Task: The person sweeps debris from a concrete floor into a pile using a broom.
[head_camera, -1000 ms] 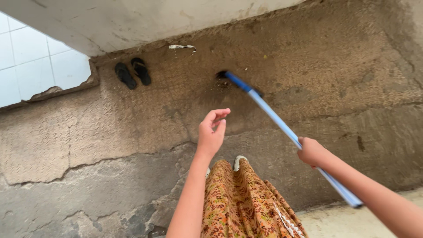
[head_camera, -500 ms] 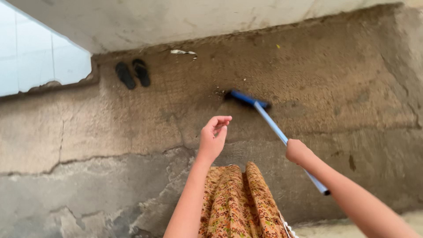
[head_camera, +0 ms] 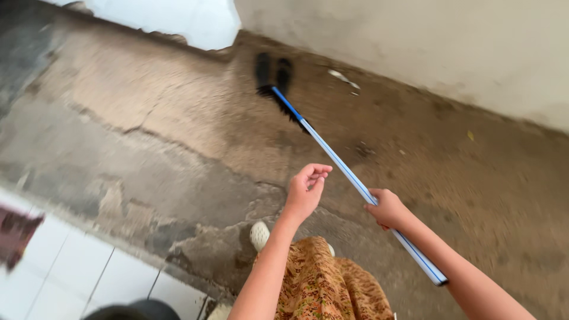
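My right hand [head_camera: 388, 208] grips the blue-and-white handle of a broom [head_camera: 349, 178], about midway along the stick. The dark bristle head reaches out across the rough, cracked concrete floor [head_camera: 178, 130], right beside a pair of black sandals [head_camera: 272, 71] near the wall. My left hand [head_camera: 306, 191] hovers in the air left of the handle, fingers loosely curled, holding nothing. Below my arms I see my orange floral skirt [head_camera: 320, 284] and a light shoe [head_camera: 259, 234].
A pale plastered wall [head_camera: 415, 41] runs along the far side, with a scrap of white litter [head_camera: 344, 77] at its foot. White floor tiles [head_camera: 65, 272] lie at the lower left, with a dark round object [head_camera: 130, 309] at the bottom edge.
The view has swung to the right and tilted. The broom head has moved from the middle of the floor out to the sandals. My left hand stays raised and empty.
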